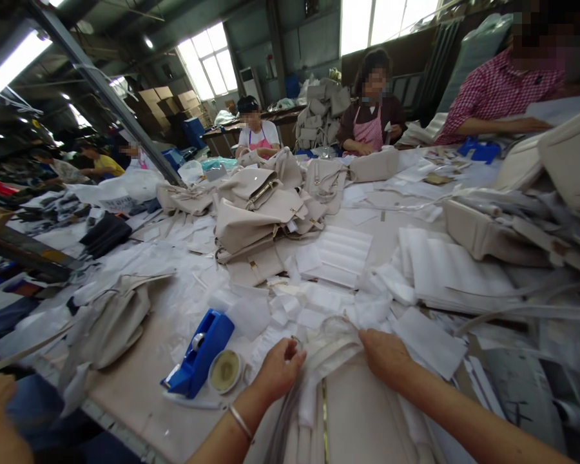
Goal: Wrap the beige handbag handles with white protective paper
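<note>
A beige handbag (367,412) lies in front of me with a gold zipper (325,419) along it. Across its far end runs a pale strap (336,357), partly covered in white wrapping. My right hand (385,354) is closed at the strap's right end, its fingertips hidden. On the other side my left hand (281,364) has curled fingers in a pinch near a small metal ring by the strap; what they hold is too small to tell. A blue tape dispenser (200,354) and a small round tub (225,372) are left of my left hand.
Beige bags (256,219) are piled mid-table, with more bags (493,225) at right. White foam sheets (341,254) and papers cover much of the surface. Another person's hand (0,412) is at far left, near a grey-beige bag (118,322). Several people work across the table.
</note>
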A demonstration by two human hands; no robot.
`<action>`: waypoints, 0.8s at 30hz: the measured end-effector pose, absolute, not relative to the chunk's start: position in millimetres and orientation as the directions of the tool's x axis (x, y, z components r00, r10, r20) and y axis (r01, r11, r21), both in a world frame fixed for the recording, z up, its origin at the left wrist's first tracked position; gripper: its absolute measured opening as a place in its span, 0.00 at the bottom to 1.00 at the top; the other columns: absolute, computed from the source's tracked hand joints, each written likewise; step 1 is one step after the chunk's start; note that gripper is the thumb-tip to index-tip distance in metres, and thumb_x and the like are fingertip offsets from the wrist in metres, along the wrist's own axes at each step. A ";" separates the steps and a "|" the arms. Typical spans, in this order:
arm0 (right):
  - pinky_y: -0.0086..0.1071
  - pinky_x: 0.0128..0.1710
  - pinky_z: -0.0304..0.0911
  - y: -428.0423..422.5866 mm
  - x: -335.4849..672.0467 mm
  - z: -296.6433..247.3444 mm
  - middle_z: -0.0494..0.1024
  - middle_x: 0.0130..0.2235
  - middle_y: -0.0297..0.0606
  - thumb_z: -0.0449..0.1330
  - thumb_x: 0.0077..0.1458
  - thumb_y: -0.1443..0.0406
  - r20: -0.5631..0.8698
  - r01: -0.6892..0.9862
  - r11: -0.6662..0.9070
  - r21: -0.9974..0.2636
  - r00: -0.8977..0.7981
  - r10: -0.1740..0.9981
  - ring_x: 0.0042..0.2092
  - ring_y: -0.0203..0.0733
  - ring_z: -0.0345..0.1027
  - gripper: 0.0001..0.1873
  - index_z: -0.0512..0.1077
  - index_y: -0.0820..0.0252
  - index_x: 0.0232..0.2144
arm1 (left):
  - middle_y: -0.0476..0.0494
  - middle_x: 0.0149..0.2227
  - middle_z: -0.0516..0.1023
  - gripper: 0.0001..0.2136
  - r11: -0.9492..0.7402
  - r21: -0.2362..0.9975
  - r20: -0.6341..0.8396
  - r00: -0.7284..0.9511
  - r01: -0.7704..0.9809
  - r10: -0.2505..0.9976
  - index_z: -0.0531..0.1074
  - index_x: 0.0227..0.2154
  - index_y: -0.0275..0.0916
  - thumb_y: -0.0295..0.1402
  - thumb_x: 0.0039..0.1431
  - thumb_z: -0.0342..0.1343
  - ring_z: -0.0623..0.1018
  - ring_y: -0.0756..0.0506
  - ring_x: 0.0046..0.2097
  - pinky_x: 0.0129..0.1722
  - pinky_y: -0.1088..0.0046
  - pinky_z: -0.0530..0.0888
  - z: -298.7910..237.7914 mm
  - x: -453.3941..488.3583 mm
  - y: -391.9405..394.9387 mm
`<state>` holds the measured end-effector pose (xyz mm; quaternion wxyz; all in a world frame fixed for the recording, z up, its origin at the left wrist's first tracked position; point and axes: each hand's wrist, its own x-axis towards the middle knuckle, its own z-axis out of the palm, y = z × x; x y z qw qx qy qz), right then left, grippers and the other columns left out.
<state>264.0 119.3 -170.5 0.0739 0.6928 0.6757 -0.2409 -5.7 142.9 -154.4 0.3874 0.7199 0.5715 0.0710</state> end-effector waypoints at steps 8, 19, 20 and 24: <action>0.30 0.27 0.55 89.9 236.9 -153.1 0.77 0.25 0.38 0.54 0.57 0.60 -0.492 0.592 -0.365 -0.718 -0.062 0.868 0.27 0.39 0.68 0.15 0.69 0.60 0.22 | 0.54 0.24 0.64 0.16 0.174 0.540 -0.634 0.262 0.823 0.728 0.67 0.24 0.38 0.47 0.54 0.56 0.65 0.49 0.30 0.28 0.75 0.59 -123.4 -26.4 117.0; 0.21 0.13 0.37 77.7 196.8 -151.3 0.55 0.15 0.22 0.55 0.55 0.62 -0.801 -0.389 -0.733 -0.558 0.019 0.599 0.14 0.28 0.46 0.08 0.62 0.57 0.25 | 0.46 0.27 0.76 0.19 0.528 0.719 -0.693 0.408 0.451 0.595 0.75 0.29 0.37 0.50 0.52 0.55 0.72 0.47 0.29 0.29 0.74 0.69 -97.9 41.6 101.8; 0.21 0.13 0.37 78.3 200.3 -153.4 0.56 0.15 0.23 0.56 0.54 0.63 -0.804 -0.384 -0.736 -0.557 0.028 0.594 0.14 0.28 0.46 0.08 0.62 0.57 0.25 | 0.45 0.26 0.76 0.20 0.578 0.712 -0.702 0.417 0.400 0.577 0.74 0.28 0.37 0.52 0.53 0.53 0.73 0.47 0.29 0.30 0.73 0.71 -104.1 45.4 100.4; 0.21 0.12 0.37 74.8 210.2 -162.6 0.57 0.15 0.25 0.56 0.55 0.60 -0.826 -0.368 -0.756 -0.541 0.066 0.560 0.13 0.28 0.47 0.12 0.63 0.58 0.23 | 0.41 0.26 0.78 0.17 0.539 0.733 -0.680 0.406 0.416 0.611 0.72 0.29 0.38 0.45 0.59 0.45 0.78 0.44 0.30 0.35 0.68 0.76 -125.3 62.5 109.1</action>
